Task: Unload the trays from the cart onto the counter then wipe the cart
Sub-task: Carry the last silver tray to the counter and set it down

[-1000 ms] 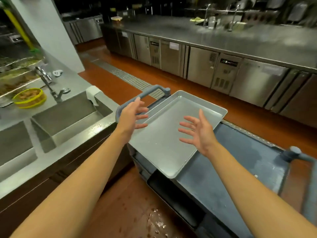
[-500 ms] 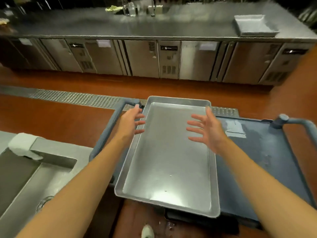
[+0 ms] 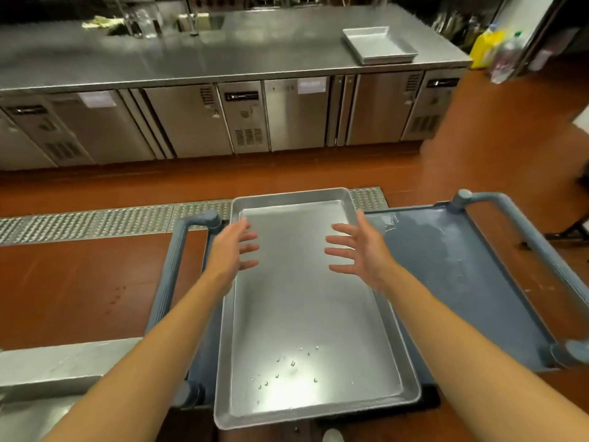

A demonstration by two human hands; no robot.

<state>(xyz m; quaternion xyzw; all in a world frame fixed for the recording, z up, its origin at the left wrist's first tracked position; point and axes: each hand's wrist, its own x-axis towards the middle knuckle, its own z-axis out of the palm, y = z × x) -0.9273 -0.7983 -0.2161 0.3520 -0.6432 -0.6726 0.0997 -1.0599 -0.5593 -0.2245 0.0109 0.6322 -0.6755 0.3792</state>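
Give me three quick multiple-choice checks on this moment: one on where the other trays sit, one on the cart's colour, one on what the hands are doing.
1. Where do the trays already unloaded sit?
A. On the far counter, right end
B. On the floor
C. In a sink

2. What colour is the cart top?
A. Red
B. Blue-grey
C. White

3. What state are the hands in?
A. Both gripping the tray rims
B. Both open above the tray
C. One holding a cloth

Key: 1 A, the stacked trays rest on the counter. 2 B, the cart deck is blue-grey. 3 B, the left hand and right hand spread their fingers over the tray, holding nothing.
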